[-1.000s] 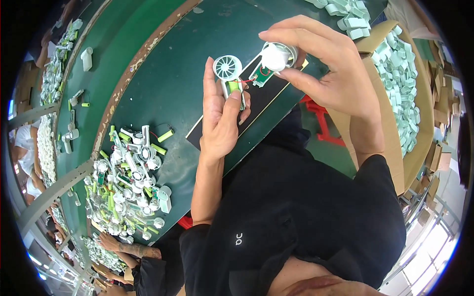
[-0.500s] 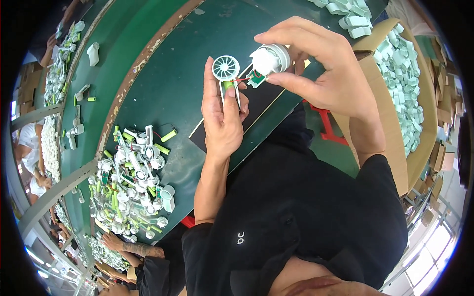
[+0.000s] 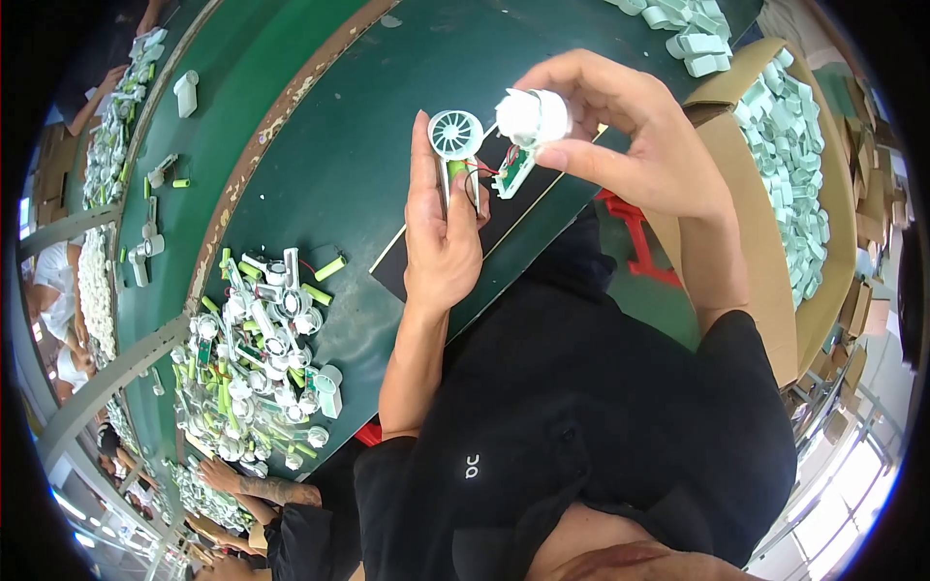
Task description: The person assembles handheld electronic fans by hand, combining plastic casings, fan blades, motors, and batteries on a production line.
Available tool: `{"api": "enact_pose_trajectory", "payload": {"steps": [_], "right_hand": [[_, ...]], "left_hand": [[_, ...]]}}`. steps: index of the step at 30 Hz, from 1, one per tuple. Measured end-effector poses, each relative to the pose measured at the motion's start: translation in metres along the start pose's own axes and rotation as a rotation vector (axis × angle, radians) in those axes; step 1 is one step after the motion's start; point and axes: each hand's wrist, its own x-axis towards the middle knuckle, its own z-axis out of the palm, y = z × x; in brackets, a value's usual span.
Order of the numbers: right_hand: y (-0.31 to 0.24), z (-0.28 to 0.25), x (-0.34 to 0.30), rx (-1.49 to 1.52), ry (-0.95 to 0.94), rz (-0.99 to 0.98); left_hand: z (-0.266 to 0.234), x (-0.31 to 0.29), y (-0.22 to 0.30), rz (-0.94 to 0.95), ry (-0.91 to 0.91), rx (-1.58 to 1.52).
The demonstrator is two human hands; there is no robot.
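L. hand (image 3: pixel 441 242): grip closed, fingers and thumb wrapped round 1 vented half (image 3: pixel 455 134), pale green, slotted round end up, narrow stem in palm; green cylinder (image 3: pixel 458 169) seated in stem, thumb close by.

R. hand (image 3: pixel 654 160): grip part-curled, thumb and fingers pinching 1 white round housing (image 3: pixel 533 116) by its sides; circuit board (image 3: pixel 513 165) on pale stem below it, pointing down twd. L. hand.

Location: both pcs. held up above worktop (image 3: pixel 358 145), over black strip (image 3: pixel 392 266), side by side.

Status: thin wires (image 3: pixel 481 167) run betw. the two pcs., so wiring looks done at this end; cylinder in place. Pcs. apart, not mated; that joining appears outstanding. Solder/fastening detail too small to tell.

Adj. stock: L., mixed heap (image 3: pixel 262 349) of white/green pcs. w/ similar cylinders, approx. count n/a, seemingly unassembled; R., cardboard carton (image 3: pixel 741 223) w/ pale-green shells (image 3: pixel 785 174); further shell group (image 3: pixel 693 44) at far R. of worktop.
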Motion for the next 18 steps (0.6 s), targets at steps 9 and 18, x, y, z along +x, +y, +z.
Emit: {"api": "enact_pose_trajectory", "payload": {"steps": [9,18], "right_hand": [[0.008,0.01,0.011,0.176,0.033,0.08],[0.027,-0.003,0.023,0.192,-0.112,0.269]], "left_hand": [[-0.006,-0.003,0.014,-0.192,-0.083,-0.328],[-0.009,-0.011,0.017,-0.127,-0.159,-0.315]]}}
